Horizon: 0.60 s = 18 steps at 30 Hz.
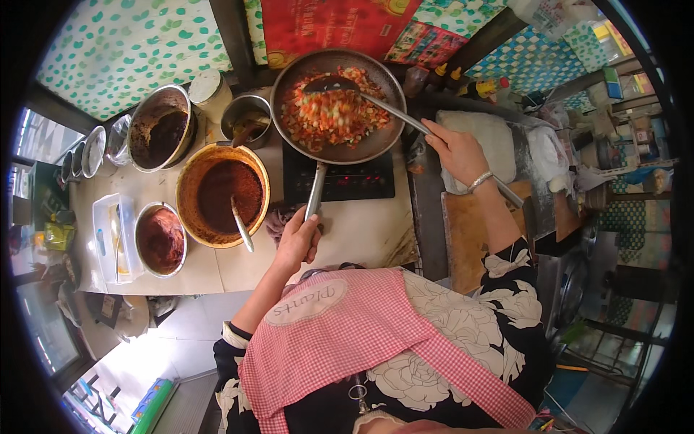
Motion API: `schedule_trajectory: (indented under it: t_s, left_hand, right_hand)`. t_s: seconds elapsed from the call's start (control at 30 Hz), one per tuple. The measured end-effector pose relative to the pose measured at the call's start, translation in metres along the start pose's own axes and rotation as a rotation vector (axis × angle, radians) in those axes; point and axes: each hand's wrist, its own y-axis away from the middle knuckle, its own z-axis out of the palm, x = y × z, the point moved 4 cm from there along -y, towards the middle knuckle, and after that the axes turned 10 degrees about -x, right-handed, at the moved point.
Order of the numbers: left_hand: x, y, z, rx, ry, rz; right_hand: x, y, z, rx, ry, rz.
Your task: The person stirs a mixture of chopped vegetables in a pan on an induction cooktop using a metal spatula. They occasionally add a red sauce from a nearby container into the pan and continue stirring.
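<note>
My left hand [298, 238] grips the metal handle of a frying pan [379, 144]. The pan sits over a black induction cooktop [347, 182] whose panel shows red lights. Inside it lies a heap of diced vegetables [320, 122], orange, red and pale, blurred in the middle. My right hand [461, 152] is closed around the long metal handle of a spatula or ladle [398, 113]. Its dark head rests over the far part of the food, partly among the pieces. Below the pan's handle, a dark crumpled cloth [279, 222] lies near my left hand.
Left of the pan stand a large yellow-rimmed pot of dark red sauce [227, 190] with a spoon, a small steel pot [246, 116], a steel bowl [157, 130], a bowl of red paste [160, 238] and a plastic box [116, 238]. To the right lies a wooden board [461, 233]; bottles [488, 87] stand behind.
</note>
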Motion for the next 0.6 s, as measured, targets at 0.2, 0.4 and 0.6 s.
schedule_trajectory:
  t_s: [0.2, 0.4, 0.6]
  left_hand:
    - [0.001, -0.002, 0.006, -0.006, 0.014, -0.011]
    - [0.001, -0.002, 0.004, -0.007, 0.005, 0.007]
    - [0.002, -0.001, 0.009, -0.007, 0.027, 0.016]
  right_hand:
    - [0.036, -0.033, 0.032, 0.188, 0.096, 0.111]
    - [0.034, -0.006, 0.074, 0.117, -0.094, 0.064]
    - [0.022, 0.021, 0.054, 0.128, -0.195, 0.177]
